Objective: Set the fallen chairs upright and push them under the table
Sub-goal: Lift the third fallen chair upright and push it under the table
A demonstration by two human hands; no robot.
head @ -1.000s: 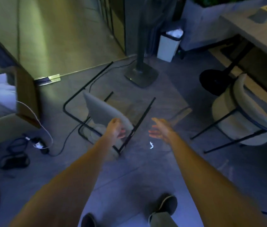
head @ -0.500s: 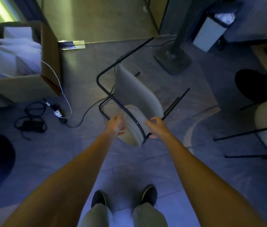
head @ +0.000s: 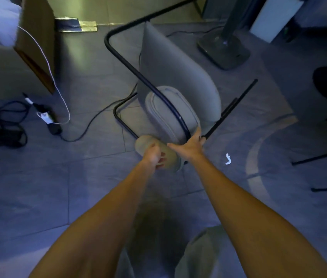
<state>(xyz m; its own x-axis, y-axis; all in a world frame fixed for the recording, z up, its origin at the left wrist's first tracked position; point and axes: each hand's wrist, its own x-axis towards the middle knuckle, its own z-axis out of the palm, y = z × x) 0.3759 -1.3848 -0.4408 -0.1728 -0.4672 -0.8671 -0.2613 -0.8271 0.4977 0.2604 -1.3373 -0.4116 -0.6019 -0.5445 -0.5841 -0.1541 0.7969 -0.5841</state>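
Note:
A fallen grey chair (head: pixel 170 77) with a thin black metal frame lies tipped over on the floor in front of me, its legs pointing away and to the right. My left hand (head: pixel 154 156) is closed on the near padded edge of its backrest. My right hand (head: pixel 191 146) grips the black frame bar and the cushion edge just to the right of that. Both arms reach forward from the bottom of the view. The table is out of view.
A cardboard box (head: pixel 32 39) stands at the left with a white cable and black cords (head: pixel 8 129) on the floor beside it. A floor-stand base (head: pixel 223 49) is behind the chair. Black legs of another chair (head: pixel 323 157) show at the right. A white scrap (head: pixel 227 159) lies on the floor.
Both hands reached down from open air to the fallen chair and closed on its near edge. The view has moved closer, and the chair's near end has lifted slightly.

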